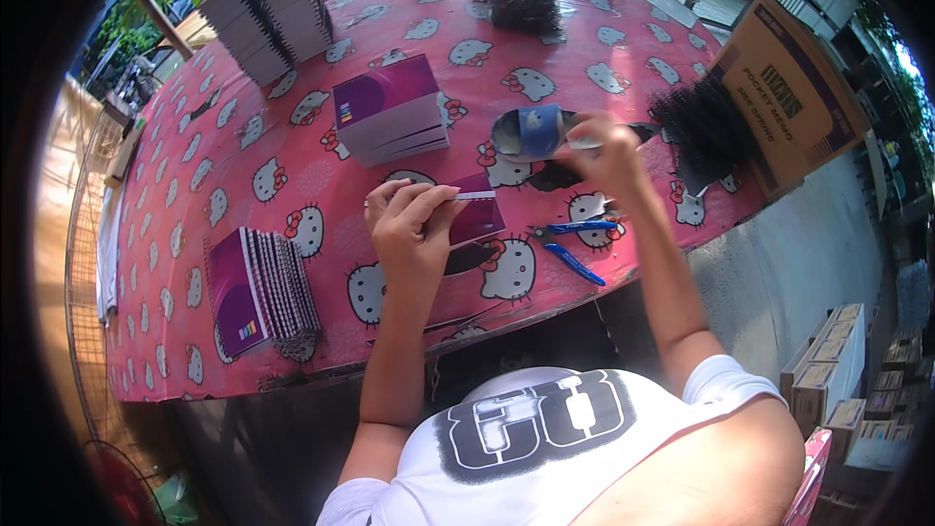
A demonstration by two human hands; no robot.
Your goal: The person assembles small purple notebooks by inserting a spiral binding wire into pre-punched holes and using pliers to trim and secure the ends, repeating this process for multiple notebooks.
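Our left hand (409, 224) has fingers pinched shut on a small purple notebook (474, 217), holding it by its edge just above the table (243, 166), w/ the white spine edge facing up. Our right hand (609, 151) is raised, fingers closed around a blue-grey rolled piece (534, 131), poss. a tape roll or a curled sheet; we can't tell which. Just below the right wrist lie blue pliers (575, 245), untouched, near the table's front edge. Further out: a spiral-bound stack (261, 292) sits to our left, looks finished, approx. a dozen books w/ coils on. A purple unbound block (392, 109) sits beyond the hands, and bigger grey stacks (268, 15) at the far left corner, so we judge plenty is left. Black coil piles (706, 127) and (524, 0) lie right and far centre, a cardboard box (789, 97) beside them. We judge it's early to mid-way: one book in hand, coil not yet in it.
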